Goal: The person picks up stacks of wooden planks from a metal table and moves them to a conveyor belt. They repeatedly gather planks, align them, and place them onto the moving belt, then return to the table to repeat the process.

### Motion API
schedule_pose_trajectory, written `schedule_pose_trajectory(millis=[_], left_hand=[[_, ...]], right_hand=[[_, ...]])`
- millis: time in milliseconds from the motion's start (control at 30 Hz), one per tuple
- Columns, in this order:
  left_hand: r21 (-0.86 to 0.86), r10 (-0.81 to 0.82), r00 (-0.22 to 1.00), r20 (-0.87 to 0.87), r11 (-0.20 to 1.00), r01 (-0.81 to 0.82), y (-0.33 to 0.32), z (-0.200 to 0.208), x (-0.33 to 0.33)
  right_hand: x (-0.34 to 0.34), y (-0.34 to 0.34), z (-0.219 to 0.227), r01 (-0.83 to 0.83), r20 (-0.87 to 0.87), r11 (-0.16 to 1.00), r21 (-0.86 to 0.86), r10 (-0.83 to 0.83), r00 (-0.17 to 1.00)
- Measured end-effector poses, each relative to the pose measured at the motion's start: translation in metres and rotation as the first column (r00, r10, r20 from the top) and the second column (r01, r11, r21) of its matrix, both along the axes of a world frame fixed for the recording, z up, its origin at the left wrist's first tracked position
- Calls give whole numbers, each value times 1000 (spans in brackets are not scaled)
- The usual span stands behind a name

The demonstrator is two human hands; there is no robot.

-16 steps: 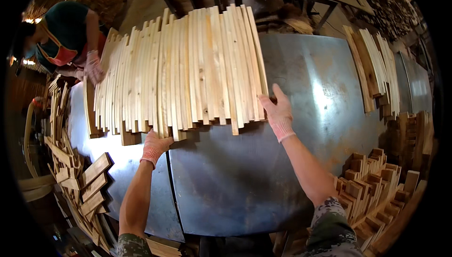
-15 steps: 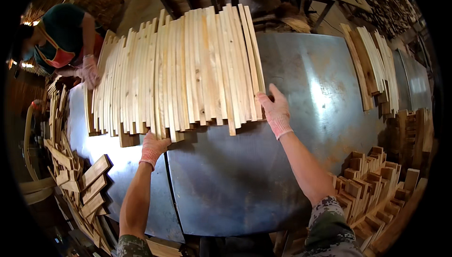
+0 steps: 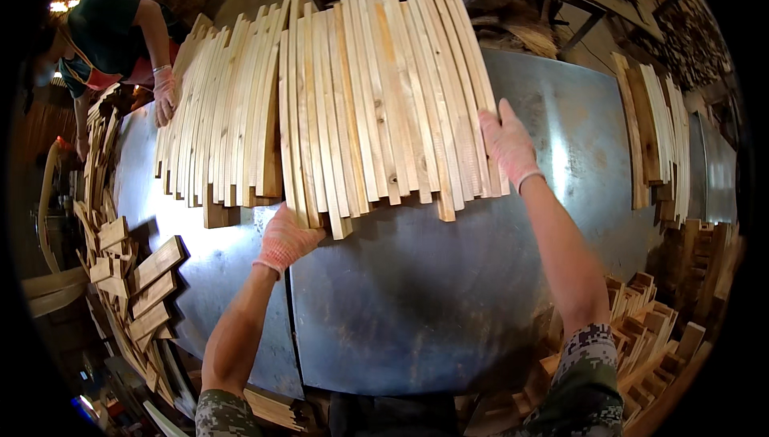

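Observation:
A wide row of pale wooden strips, standing side by side with uneven ends, lies across the metal table. My left hand, in a pinkish knit glove, grips the near left corner of this batch, its fingers partly hidden by the wood. On the batch's right side, my right hand, gloved alike, presses its palm and fingers along the outermost strip, thumb up. Between both hands the batch is squeezed together. A dark gap parts it from a second batch of strips on the left.
The metal tabletop has a seam near my left forearm. A co-worker's gloved hand rests by the left batch. Scattered short boards lie at left, stacked wood pieces at lower right, and more strips at far right.
The right batch has shifted rightward between my hands, opening a gap from the left batch. The co-worker's one hand has lifted slightly and the other has moved toward the left-hand wood pile.

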State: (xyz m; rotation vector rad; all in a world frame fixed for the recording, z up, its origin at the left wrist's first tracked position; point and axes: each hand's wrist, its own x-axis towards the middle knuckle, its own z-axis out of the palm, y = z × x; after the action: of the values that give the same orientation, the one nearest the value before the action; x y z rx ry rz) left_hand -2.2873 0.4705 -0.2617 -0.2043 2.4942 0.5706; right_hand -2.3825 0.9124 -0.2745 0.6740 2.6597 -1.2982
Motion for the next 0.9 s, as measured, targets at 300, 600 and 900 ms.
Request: schedule_pose_trajectory(millis=[300, 600, 900], left_hand=[[34, -214, 975, -58, 976, 216, -13, -42, 0], [432, 242, 963, -117, 886, -170, -18, -33, 159], [271, 238, 968, 81, 929, -251, -56, 23, 410]], right_hand=[[-25, -38, 12, 105, 139, 972, 209, -136, 981], [135, -44, 12, 134, 73, 973, 187, -150, 986], [403, -82, 32, 299, 228, 935, 189, -338, 913]])
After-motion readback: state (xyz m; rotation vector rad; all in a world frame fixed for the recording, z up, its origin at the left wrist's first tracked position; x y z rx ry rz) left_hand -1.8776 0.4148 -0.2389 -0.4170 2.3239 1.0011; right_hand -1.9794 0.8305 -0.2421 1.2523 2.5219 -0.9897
